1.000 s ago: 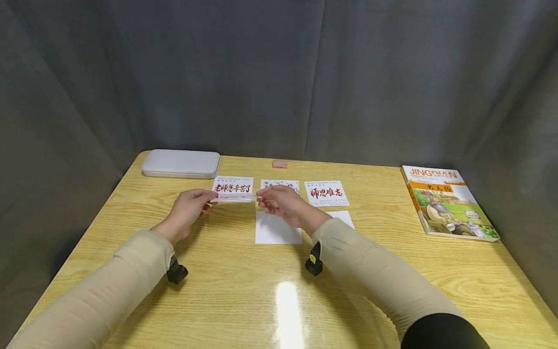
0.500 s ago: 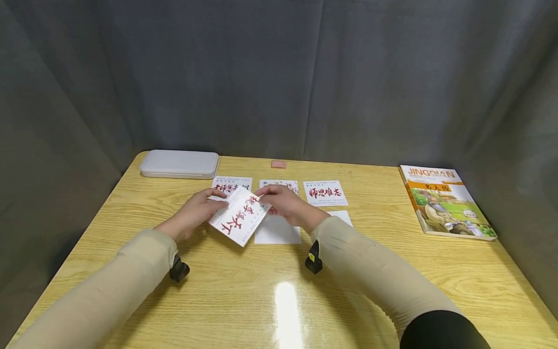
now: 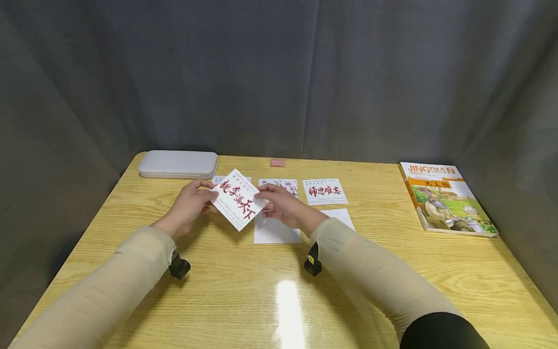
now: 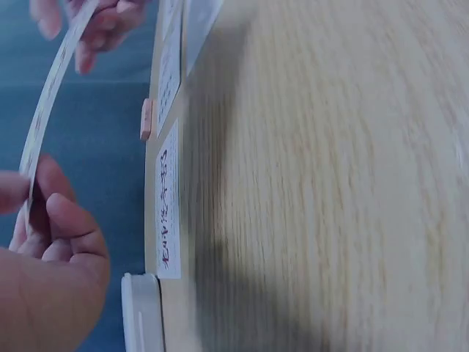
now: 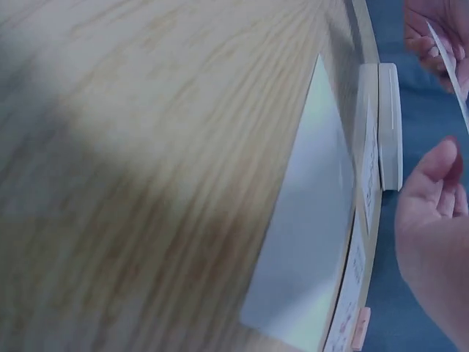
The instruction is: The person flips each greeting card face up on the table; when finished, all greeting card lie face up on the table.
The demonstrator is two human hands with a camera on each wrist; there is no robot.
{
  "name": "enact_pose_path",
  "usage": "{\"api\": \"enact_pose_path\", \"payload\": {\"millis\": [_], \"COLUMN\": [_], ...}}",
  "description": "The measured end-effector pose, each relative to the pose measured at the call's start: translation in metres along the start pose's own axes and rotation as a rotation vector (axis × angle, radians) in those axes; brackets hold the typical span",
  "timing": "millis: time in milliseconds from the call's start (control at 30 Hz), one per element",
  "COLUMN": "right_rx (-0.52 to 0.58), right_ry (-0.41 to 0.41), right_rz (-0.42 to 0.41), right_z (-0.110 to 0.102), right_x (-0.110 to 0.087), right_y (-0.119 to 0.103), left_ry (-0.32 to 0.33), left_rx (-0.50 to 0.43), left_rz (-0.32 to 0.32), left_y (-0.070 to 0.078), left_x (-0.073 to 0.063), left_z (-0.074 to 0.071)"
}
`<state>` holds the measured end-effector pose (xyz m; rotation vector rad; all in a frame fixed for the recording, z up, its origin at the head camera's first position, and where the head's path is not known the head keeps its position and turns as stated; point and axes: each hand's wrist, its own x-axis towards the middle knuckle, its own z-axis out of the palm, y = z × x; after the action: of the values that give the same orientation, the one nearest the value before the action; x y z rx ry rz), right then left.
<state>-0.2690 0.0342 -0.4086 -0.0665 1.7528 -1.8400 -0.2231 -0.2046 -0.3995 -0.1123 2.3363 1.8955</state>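
Note:
Above the table, a white card (image 3: 235, 201) with red Chinese calligraphy is held tilted like a diamond, printed face toward the head camera. My left hand (image 3: 187, 206) pinches its left corner between thumb and fingers; the left wrist view shows the card (image 4: 51, 103) edge-on and slightly bowed. At the right corner, my right hand (image 3: 283, 206) pinches it too. Beneath lie a partly hidden lettered card (image 3: 218, 179), a floral card (image 3: 287, 185), another lettered card (image 3: 324, 191) and two blank white cards, one (image 3: 276, 231) under my right hand and one (image 3: 342, 217) beyond my right wrist.
A white flat case (image 3: 178, 164) sits at the table's back left. Near the back edge is a small pink block (image 3: 277, 163). An illustrated book (image 3: 449, 198) lies at the right. Grey curtain (image 3: 270, 77) stands behind the wooden table (image 3: 226, 295).
The held card was edge-on, then showed its lettering at a slant. It has since turned within both hands, so the lettering reads nearer upright. Both hands stay in about the same place.

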Motion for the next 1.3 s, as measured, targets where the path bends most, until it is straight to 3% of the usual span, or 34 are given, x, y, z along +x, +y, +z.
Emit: {"api": "enact_pose_path", "payload": {"millis": [167, 300, 467, 667, 767, 900, 1000, 1100, 1300], "right_rx": [0.054, 0.044, -0.029, -0.103, -0.126, -0.141, -0.134, -0.124, -0.092], "right_ry": [-0.055, -0.015, 0.01, -0.025, -0.028, -0.025, -0.02, -0.021, -0.05], "right_rz": [-0.024, -0.033, -0.033, 0.016, 0.044, 0.064, 0.07, 0.079, 0.106], "right_z": [-0.004, -0.002, 0.002, 0.008, 0.012, 0.017, 0.019, 0.021, 0.022], "right_x": [-0.001, 0.001, 0.002, 0.003, 0.003, 0.004, 0.005, 0.006, 0.003], "right_y": [0.004, 0.004, 0.006, 0.011, 0.013, 0.017, 0.019, 0.02, 0.02], "left_ry": [0.062, 0.061, 0.066, 0.047, -0.042, -0.195, -0.251, -0.261, -0.295], "left_rx": [-0.13, -0.107, 0.125, 0.499, 0.635, 0.802, 0.889, 0.933, 0.997], "left_rz": [-0.033, -0.053, -0.018, 0.215, 0.333, 0.434, 0.456, 0.46, 0.418], "left_y": [-0.002, -0.006, -0.008, -0.009, -0.009, -0.011, -0.013, -0.014, -0.013], "left_x": [0.001, 0.001, -0.002, -0.006, -0.01, -0.018, -0.022, -0.024, -0.027], "left_z": [-0.005, -0.005, -0.004, 0.005, 0.013, 0.022, 0.027, 0.029, 0.03]}}
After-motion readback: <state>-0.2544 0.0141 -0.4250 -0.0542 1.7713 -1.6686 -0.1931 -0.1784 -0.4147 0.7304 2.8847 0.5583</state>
